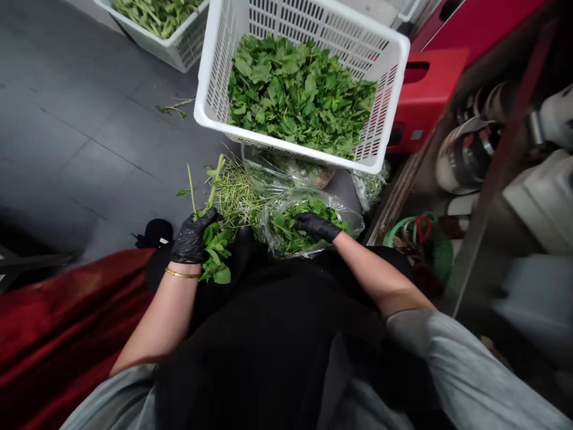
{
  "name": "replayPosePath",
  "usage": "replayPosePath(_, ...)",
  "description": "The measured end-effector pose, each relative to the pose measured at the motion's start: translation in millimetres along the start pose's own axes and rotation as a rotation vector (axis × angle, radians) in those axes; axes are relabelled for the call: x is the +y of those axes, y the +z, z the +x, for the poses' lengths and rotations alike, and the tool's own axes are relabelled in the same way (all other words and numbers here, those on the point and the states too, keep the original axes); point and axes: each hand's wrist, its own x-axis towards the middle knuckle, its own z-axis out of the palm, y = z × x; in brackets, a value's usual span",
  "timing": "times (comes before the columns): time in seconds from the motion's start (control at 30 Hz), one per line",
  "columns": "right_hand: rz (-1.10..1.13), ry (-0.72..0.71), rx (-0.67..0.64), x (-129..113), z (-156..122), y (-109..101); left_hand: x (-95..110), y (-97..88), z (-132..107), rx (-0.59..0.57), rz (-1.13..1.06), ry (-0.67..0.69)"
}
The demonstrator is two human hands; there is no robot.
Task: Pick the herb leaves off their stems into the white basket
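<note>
In a black glove, my left hand (pixel 190 239) is closed around a bunch of leafy green stems (pixel 217 254). Bare cut stems stick up above the fist, and leaves hang down along the wrist. My right hand (pixel 316 226), also gloved, reaches into an open clear plastic bag (pixel 351 222) of leafy greens (pixel 286 227). Its fingers are bent together among the leaves, and what they pinch, if anything, is hidden. Between the hands and a little beyond them lies a heap of thin trimmed stems (pixel 237 188).
A white slatted crate (pixel 286 138) of picked leaves stands ahead. Another white crate (pixel 179 57) with stems is at upper left. Loose stems (pixel 174 108) lie on the grey tiled floor (pixel 89 119). To the right are a red plastic stool (pixel 430 89), a green basket (pixel 441 257) and a shelf with containers.
</note>
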Motion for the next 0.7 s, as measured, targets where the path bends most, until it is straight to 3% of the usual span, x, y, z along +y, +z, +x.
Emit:
replayPosePath(0.1,0.509,-0.083,0.115,-22.8,-23.7,-42.9,-2.2,13.5,3.1,-0.096,-0.149,-0.128)
replayPosePath(0.2,0.75,-0.218,0.218,-52.4,-40.1,-57.6,-11.4,31.2,-0.1,-0.203,-0.173,-0.229)
replayPosePath(0.33,0.679,-0.336,0.202,-88.7,-43.0,-28.1,-28.2,60.6,-14.0,-0.339,-0.159,-0.236)
replayPosePath(0.43,0.538,-0.437,0.206,-106.8,-36.5,5.8,-33.7,73.3,-19.6,-0.341,-0.152,-0.141)
replayPosePath(0.53,0.441,-0.493,0.339,-115.8,-32.0,22.3,-26.6,69.8,-13.8,-0.278,-0.145,-0.07)
replayPosePath(0.6,0.409,-0.487,0.412,-119.0,-31.9,14.1,-14.6,61.8,-7.4,-0.218,-0.153,-0.008)
replayPosePath(0.7,0.337,-0.524,0.505,-129.3,-31.6,-33.0,8.6,49.3,-5.0,-0.239,-0.157,0.027)
